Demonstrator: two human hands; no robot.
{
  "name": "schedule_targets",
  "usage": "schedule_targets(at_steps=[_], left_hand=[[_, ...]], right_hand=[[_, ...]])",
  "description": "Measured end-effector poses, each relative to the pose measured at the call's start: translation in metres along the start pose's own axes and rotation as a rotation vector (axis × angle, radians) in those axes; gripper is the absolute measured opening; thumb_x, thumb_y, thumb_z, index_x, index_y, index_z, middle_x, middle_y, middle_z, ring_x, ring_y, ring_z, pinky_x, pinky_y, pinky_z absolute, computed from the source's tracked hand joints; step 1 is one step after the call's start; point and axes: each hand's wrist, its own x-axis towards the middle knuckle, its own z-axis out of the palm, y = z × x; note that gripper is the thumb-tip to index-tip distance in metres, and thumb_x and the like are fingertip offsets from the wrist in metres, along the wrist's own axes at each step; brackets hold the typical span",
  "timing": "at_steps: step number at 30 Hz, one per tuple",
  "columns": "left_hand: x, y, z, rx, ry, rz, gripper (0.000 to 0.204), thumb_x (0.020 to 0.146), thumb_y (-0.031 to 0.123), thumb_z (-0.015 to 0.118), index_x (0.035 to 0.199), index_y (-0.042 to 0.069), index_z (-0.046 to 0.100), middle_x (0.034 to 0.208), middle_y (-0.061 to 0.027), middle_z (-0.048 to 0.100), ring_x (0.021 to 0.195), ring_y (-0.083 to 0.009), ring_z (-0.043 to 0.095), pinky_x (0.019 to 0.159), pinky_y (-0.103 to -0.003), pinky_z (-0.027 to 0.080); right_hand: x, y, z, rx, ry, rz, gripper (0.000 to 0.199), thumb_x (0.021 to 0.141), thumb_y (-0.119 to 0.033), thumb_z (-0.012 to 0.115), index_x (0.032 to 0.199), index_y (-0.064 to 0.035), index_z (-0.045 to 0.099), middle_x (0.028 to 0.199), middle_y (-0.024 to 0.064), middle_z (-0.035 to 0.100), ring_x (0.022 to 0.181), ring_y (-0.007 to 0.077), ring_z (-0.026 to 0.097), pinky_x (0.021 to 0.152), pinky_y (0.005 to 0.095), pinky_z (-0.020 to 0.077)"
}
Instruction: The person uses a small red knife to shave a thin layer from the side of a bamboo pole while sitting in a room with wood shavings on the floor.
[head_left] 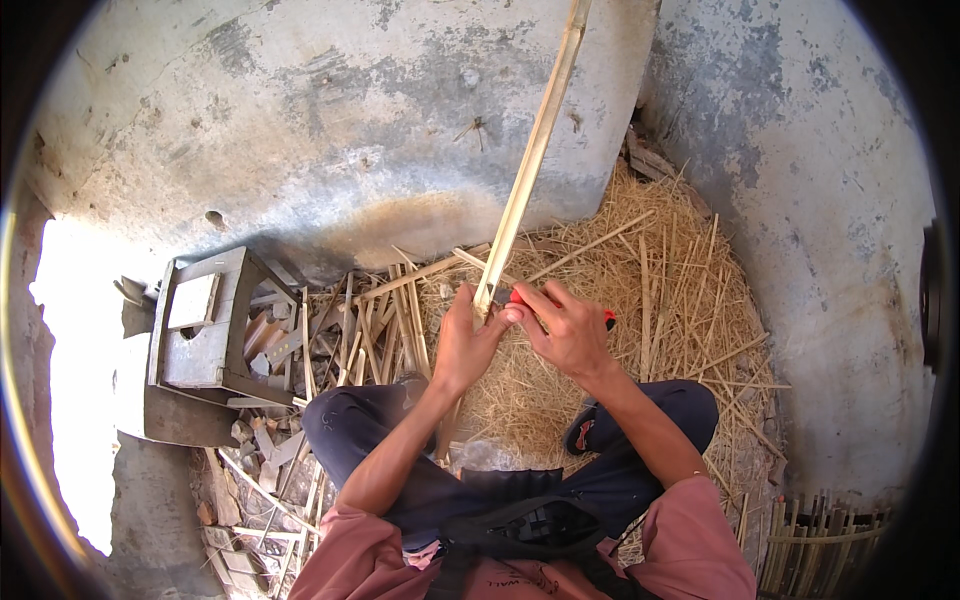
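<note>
A long split bamboo strip (530, 165) rises from my hands, leaning up and to the right past the top of the view. My left hand (462, 345) is closed round its lower part, with the thumb along the near side. In my closed right hand (572, 335) is a knife (517, 297) with a red and black handle. Its short grey blade meets the strip just beside my left thumb. Most of the handle is hidden under my right fingers. Both hands are close together above my crossed legs.
Straw-like shavings and thin strips (690, 300) cover the floor ahead and to the right. A wooden box (205, 325) stands at left beside scrap wood and rubble. Worn walls (370, 120) close in ahead and at right. Upright sticks (825, 550) stand at lower right.
</note>
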Motion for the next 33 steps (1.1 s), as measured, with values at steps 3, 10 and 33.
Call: schedule_targets(at_steps=[3, 10, 33], left_hand=[[0.0, 0.008, -0.003, 0.038, -0.043, -0.116, 0.045, 0.095, 0.033, 0.084, 0.112, -0.003, 0.061, 0.091, -0.0069, 0.065, 0.084, -0.0122, 0.058, 0.073, -0.032, 0.052], [0.001, -0.001, 0.003, 0.035, 0.028, -0.057, 0.051, 0.09, 0.039, 0.088, 0.105, -0.003, 0.064, 0.078, -0.0061, 0.065, 0.069, -0.0099, 0.06, 0.06, -0.03, 0.051], [0.001, 0.011, 0.005, 0.076, 0.04, -0.087, 0.049, 0.091, 0.04, 0.087, 0.112, -0.001, 0.073, 0.068, -0.0025, 0.057, 0.062, -0.0101, 0.055, 0.057, -0.031, 0.048]], right_hand=[[0.0, 0.001, 0.0, -0.002, 0.001, -0.002, 0.035, 0.088, -0.016, 0.081, 0.122, -0.011, 0.077, 0.083, 0.0035, 0.065, 0.058, 0.0213, 0.066, 0.049, 0.0351, 0.0494], [0.003, 0.001, -0.001, -0.01, 0.019, 0.005, 0.029, 0.093, -0.021, 0.079, 0.121, -0.0136, 0.075, 0.081, 0.0024, 0.062, 0.06, 0.0211, 0.066, 0.051, 0.0362, 0.0506], [0.016, 0.009, -0.009, -0.077, 0.03, -0.018, 0.028, 0.096, -0.03, 0.077, 0.12, -0.0156, 0.076, 0.077, 0.0014, 0.057, 0.055, 0.0176, 0.06, 0.048, 0.0338, 0.0479]])
